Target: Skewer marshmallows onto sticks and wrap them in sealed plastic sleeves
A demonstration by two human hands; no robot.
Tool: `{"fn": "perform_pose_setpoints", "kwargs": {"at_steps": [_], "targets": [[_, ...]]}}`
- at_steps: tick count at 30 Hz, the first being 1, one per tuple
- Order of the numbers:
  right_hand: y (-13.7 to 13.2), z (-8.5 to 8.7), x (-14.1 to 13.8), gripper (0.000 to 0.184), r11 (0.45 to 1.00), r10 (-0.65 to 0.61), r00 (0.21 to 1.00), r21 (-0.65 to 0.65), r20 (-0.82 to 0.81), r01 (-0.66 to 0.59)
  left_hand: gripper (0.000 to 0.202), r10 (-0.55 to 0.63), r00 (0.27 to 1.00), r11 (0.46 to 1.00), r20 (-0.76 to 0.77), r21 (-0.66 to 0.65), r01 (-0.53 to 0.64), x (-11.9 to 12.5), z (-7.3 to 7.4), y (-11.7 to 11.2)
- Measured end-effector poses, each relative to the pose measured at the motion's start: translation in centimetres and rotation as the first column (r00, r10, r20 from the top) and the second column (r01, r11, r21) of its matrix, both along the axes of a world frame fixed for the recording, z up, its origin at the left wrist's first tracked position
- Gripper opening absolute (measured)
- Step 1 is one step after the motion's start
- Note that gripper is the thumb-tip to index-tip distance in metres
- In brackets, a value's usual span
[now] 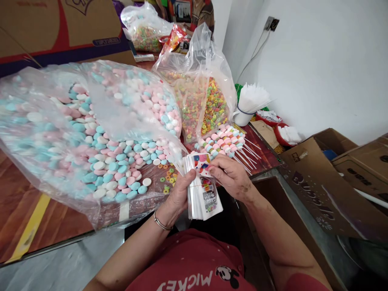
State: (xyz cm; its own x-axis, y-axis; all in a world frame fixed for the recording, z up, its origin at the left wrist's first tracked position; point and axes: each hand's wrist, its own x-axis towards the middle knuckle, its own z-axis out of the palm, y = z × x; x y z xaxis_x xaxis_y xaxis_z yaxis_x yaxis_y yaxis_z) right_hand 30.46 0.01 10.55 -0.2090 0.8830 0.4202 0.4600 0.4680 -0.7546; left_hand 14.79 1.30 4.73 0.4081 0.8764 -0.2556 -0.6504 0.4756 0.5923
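From the head camera, looking down: the left hand (178,194) is closed around a stack of little bags (203,198) and holds it just off the table's (30,202) edge, close to the body. The right hand (232,176) is at the top of the stack, with its fingers pinched on the top bag's edge.

It looks like one bag is being picked off the stack. To do that, the fingers need to grab only the top bag, because the bags are thin and slippery and sit tight together.

On the table, just past the hands, lie candy sticks (226,141). A big sack of pink, blue and white candies (91,129) lies to the left. A sack of colored rings (206,105) stands behind, with a cup of white sticks (251,101) beside it. A brown box (318,182) is on the right.
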Motion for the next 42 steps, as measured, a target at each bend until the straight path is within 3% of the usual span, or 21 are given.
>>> {"fn": "perform_pose_setpoints", "kwargs": {"at_steps": [5,10,16,22,26,31,33,37,39,42], "targets": [[0.4,-0.3,-0.4,0.042,0.996,-0.084,0.996,0.000,-0.016,0.084,0.056,-0.014,0.999,0.997,0.029,-0.070,0.016,-0.1,0.1,-0.2],[1.2,-0.5,-0.3,0.046,0.968,-0.226,0.974,-0.116,-0.015,0.223,0.056,-0.058,0.994,0.987,0.087,-0.142,0.070,-0.1,0.7,0.2],[1.8,-0.2,0.1,0.029,0.953,-0.300,0.954,0.048,-0.004,0.300,0.046,-0.087,0.989,0.976,0.121,-0.186,0.109,-0.2,0.9,1.0],[1.8,0.3,0.1,0.016,0.973,-0.229,0.973,0.039,0.011,0.229,0.046,-0.082,0.987,0.975,0.136,-0.195,0.108,0.0,1.0,1.3],[1.7,0.4,0.1,0.016,0.969,-0.242,0.969,0.044,-0.059,0.244,0.045,-0.118,0.983,0.970,0.140,-0.196,0.144,-0.1,1.1,1.6],[2.2,-0.3,0.1,0.008,0.987,-0.157,0.986,-0.028,-0.058,0.155,0.041,-0.120,0.981,0.970,0.154,-0.194,0.149,-0.2,1.0,1.7],[2.2,-0.8,0.1,0.017,0.978,-0.210,0.973,-0.023,-0.101,0.208,0.041,-0.105,0.983,0.974,0.153,-0.185,0.133,-0.3,1.0,1.6],[0.6,-0.8,0.1,0.025,0.897,-0.396,0.906,0.147,-0.150,0.417,0.047,-0.085,0.986,0.982,0.145,-0.158,0.107,-0.4,0.9,1.5],[-0.9,-0.3,-0.1,0.015,0.912,-0.347,0.936,0.212,-0.058,0.351,0.053,-0.061,0.989,0.990,0.135,-0.116,0.077,-0.4,0.9,1.6],[-2.8,0.1,-1.0,0.011,0.953,-0.180,0.971,0.272,0.160,0.132,0.061,0.046,0.993,0.999,0.112,-0.019,-0.044,0.0,0.9,1.8]]}}
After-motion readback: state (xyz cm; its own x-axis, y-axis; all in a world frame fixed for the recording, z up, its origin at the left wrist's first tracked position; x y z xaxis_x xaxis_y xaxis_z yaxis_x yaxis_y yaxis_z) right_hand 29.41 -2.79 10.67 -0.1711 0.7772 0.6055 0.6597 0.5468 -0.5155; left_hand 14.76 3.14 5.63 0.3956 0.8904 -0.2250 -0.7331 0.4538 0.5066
